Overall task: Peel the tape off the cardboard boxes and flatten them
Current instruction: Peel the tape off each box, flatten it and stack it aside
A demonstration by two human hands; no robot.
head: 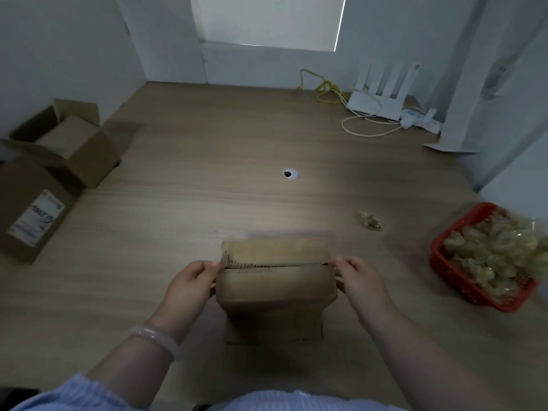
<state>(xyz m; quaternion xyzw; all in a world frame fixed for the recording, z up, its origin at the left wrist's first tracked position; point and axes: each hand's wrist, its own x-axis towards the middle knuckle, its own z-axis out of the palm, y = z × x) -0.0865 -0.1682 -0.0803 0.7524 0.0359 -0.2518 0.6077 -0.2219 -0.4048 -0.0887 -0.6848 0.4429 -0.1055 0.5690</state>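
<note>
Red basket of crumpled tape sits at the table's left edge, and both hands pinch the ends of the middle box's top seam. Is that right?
No. The head view shows the red basket of crumpled tape at the table's right edge, not left. Otherwise correct: left hand and right hand pinch the ends of the middle box's top seam.
</note>
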